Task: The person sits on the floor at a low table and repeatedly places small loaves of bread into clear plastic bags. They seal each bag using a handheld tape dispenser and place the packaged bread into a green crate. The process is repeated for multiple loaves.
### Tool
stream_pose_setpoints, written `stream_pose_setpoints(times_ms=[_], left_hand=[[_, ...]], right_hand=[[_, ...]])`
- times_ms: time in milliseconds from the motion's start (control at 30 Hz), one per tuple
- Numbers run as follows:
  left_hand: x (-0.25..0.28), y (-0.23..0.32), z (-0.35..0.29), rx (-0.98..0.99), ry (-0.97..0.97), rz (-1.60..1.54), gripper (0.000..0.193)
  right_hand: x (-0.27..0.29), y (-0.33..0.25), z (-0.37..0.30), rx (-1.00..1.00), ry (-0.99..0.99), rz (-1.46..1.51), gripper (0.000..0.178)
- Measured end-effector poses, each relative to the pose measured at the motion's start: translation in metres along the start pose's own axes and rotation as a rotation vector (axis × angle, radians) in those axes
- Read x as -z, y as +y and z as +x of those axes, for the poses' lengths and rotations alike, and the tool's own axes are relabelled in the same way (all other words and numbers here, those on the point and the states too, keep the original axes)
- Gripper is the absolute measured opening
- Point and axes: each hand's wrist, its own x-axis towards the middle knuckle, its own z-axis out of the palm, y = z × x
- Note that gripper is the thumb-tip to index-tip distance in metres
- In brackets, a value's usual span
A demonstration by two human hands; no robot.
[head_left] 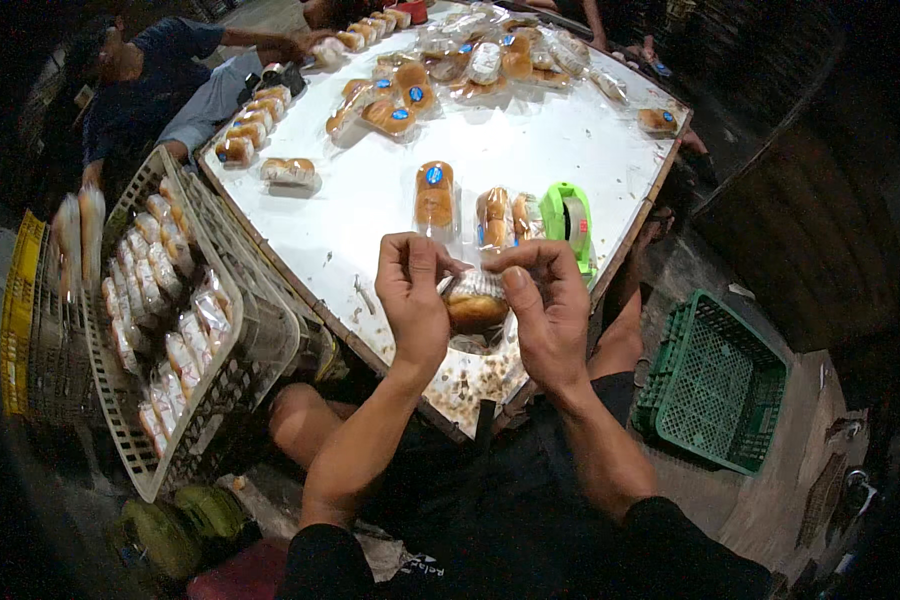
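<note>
Between my hands, near the table's front corner, is a browned bread roll in a clear plastic bag [476, 308]. My left hand [415, 300] pinches the gathered plastic at the bag's upper left. On the other side, my right hand [552, 315] has its thumb and bent forefinger on the same gathered end. Just beyond lie a wrapped bread with a blue sticker [434, 200] and two more wrapped breads [493, 217] side by side. A bright green tape dispenser [577, 225] with a roll of tape stands right of them, beyond my right hand.
Many wrapped breads [485, 62] are heaped across the far side of the white table [360, 200]. A row of breads [254, 125] lines its left edge. A pale crate [270, 330] of packed breads stands left, a green crate [715, 385] right. A co-worker [170, 70] reaches in from the far left.
</note>
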Motion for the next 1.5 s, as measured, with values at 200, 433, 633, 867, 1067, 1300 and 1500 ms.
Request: stream_pose_setpoints(times_ms=[200,433,633,867,1067,1300,1500], left_hand=[[0.000,-0.003,-0.013,-0.106,0.049,0.257,0.026],[-0.002,-0.007,-0.018,-0.073,-0.065,0.382,0.020],[0.017,-0.013,-0.012,0.101,-0.091,0.256,0.025],[0.033,-0.017,0.005,0.225,-0.142,0.239,0.024],[0.023,-0.009,0.000,-0.008,-0.235,0.284,0.013],[0.027,-0.034,-0.009,0.274,-0.024,0.080,0.022],[0.011,-0.036,0.000,0.328,-0.049,0.176,0.019]], right_hand=[[-0.018,0.009,-0.002,-0.101,0.143,0.273,0.016],[-0.023,0.021,0.015,-0.041,0.177,0.041,0.019],[-0.032,0.026,-0.008,0.091,-0.090,-0.426,0.039],[-0.031,0.016,0.007,-0.212,-0.048,-0.168,0.019],[-0.021,0.033,0.004,0.324,-0.063,-0.796,0.012],[-0.014,0.062,0.007,-0.332,-0.008,0.197,0.029],[0.122,0.136,0.013,-0.247,0.156,-1.008,0.040]])
